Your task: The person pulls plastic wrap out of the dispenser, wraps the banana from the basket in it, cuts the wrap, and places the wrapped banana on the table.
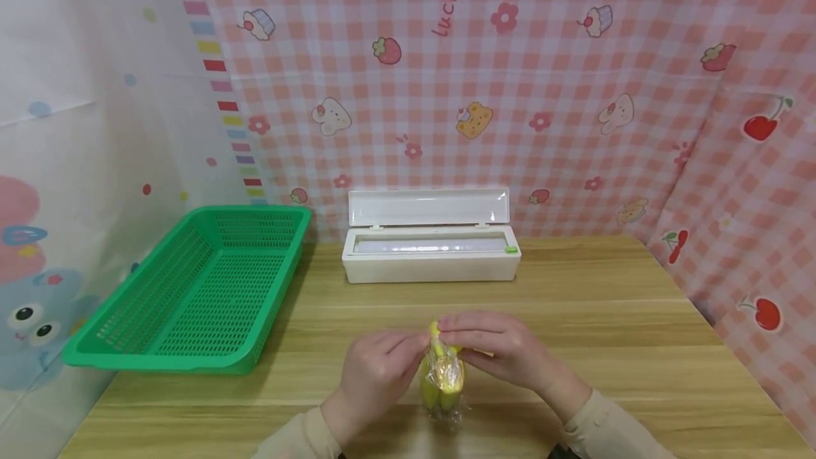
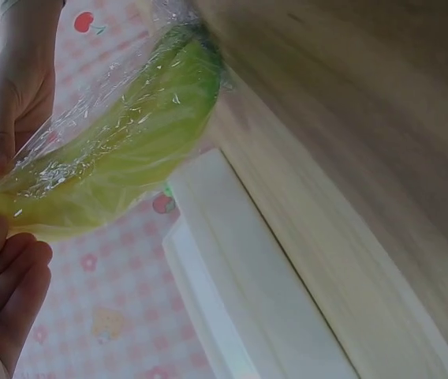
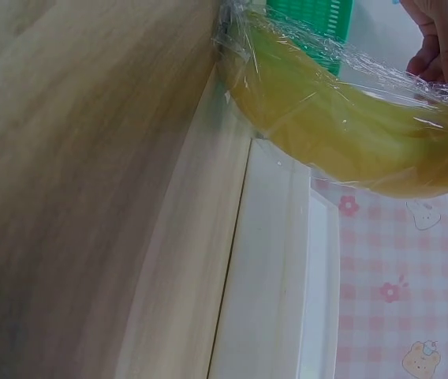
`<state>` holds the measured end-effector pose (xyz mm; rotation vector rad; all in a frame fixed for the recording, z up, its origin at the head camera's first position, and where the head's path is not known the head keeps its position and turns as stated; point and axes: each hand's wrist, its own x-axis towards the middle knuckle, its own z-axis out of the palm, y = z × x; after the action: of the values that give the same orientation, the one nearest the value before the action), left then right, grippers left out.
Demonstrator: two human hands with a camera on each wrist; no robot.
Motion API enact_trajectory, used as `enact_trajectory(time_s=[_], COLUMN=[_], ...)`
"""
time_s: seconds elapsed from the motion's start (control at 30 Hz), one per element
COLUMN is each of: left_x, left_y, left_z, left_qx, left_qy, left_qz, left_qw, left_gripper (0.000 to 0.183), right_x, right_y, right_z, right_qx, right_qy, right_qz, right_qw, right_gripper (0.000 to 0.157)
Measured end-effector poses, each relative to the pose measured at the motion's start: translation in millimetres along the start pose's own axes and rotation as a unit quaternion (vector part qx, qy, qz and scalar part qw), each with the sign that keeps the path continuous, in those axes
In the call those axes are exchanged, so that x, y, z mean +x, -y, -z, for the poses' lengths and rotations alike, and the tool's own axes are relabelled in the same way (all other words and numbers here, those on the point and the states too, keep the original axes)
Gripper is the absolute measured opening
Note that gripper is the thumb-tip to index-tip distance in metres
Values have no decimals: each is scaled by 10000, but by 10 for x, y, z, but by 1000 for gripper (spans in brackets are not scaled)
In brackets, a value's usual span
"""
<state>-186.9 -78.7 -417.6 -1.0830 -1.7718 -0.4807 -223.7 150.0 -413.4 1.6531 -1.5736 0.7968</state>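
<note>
A small bunch of yellow-green bananas (image 1: 431, 389) in clear cling film (image 1: 448, 374) stands on the table, stem end up. My left hand (image 1: 381, 368) pinches the wrapped bunch near its stem from the left. From the right, my right hand (image 1: 500, 347) holds the same end, its fingers reaching over the top. In the left wrist view the right hand (image 2: 20, 99) has its thumb against the film on the bananas (image 2: 141, 142). The right wrist view shows the left thumb pressing the film by the bananas (image 3: 350, 134); the right hand is mostly cut off there.
Behind the hands is a white cling film dispenser (image 1: 430, 269) with its lid raised and a green slider (image 1: 511, 250) at its right end. A green plastic basket (image 1: 245, 367) stands at the left on the wooden table (image 1: 612, 346). Patterned cloth hangs around the back and sides.
</note>
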Motion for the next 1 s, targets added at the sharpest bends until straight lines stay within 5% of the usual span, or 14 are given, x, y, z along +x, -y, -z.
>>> enact_trajectory(time_s=[0.1, 0.23, 0.47, 0.77, 1.0], left_x=[-2, -8, 33, 319, 385], left_y=[10, 33, 77, -11, -153], left_z=[-7, -5, 131, 300, 265], left_qx=[46, 159, -87, -676, -413], left_qy=[-35, -66, 398, 172, 620], left_qz=[64, 107, 131, -923, -1117], left_qw=[10000, 9998, 9991, 9933, 9909], left_gripper=[2, 18, 26, 51, 65], right_x=[1, -2, -31, -77, -75], right_y=[0, -8, -21, -25, 6], right_z=[-1, 0, 7, 31, 28], right_qx=[-18, -10, 144, 294, 116], right_qy=[-8, 6, 28, 55, 122], right_qz=[-25, -54, -206, -460, -623], right_qw=[10000, 10000, 9997, 9985, 9979], right_gripper=[22, 22, 22, 24, 27])
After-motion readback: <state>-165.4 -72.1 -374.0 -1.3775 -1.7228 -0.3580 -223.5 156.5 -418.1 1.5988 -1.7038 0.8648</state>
